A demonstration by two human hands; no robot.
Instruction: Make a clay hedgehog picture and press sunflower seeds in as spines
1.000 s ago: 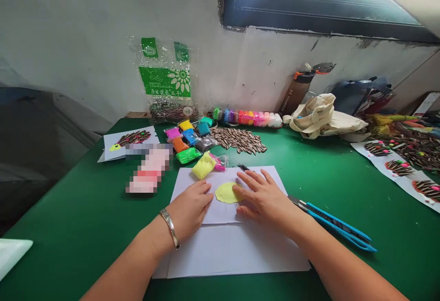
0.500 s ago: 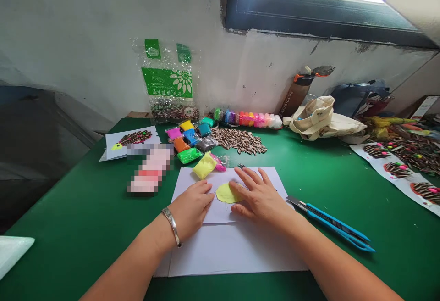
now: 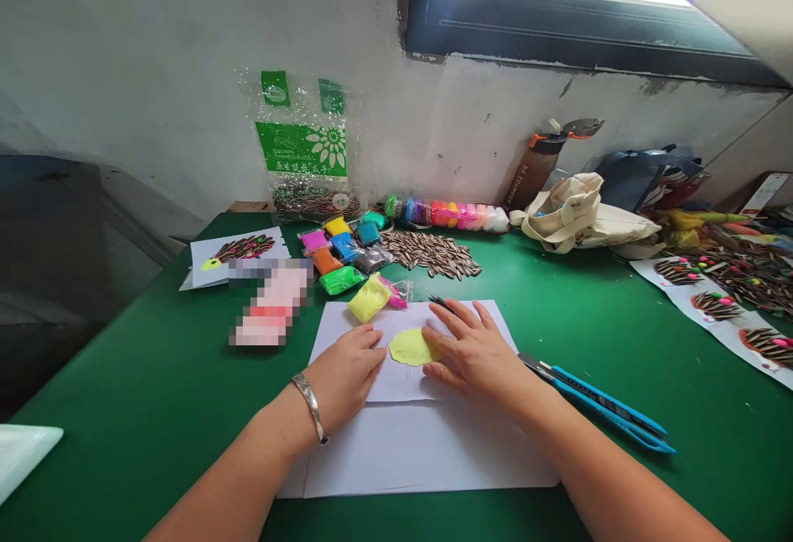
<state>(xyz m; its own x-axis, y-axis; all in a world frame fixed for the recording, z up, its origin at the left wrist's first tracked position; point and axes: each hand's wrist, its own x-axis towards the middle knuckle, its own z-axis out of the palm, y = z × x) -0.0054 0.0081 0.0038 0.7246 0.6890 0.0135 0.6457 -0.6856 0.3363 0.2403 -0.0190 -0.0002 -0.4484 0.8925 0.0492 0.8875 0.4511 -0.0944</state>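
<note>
Moved: right hand [image 3: 474, 352], a touch toward 3 o'clock, more of the yellow clay disc [image 3: 410, 347] showing now!
Left hand [image 3: 344, 381]: flat on the white paper sheet [image 3: 396, 385], fingers together, nothing held, at 9 o'clock from the disc, silver bangle [image 3: 311, 408] on the wrist.
Right fingers [image 3: 455, 316]: spread wide, nothing gripped, overlapping the disc's right edge.
Yellow clay disc: on the sheet, right between the hands, thin drawn lines just below at 6 o'clock.
Underneath: a larger white sheet [image 3: 421, 453] on the green table [image 3: 154, 360].
At 4 o'clock: blue-handled snips [image 3: 610, 410], just beside the right wrist.
At 12 o'clock: a pile of striped sunflower seeds [image 3: 430, 254].
At 11 o'clock: a yellow clay packet [image 3: 369, 297] at the sheet's top edge, more colourful clay packets [image 3: 347, 249] behind.
</note>
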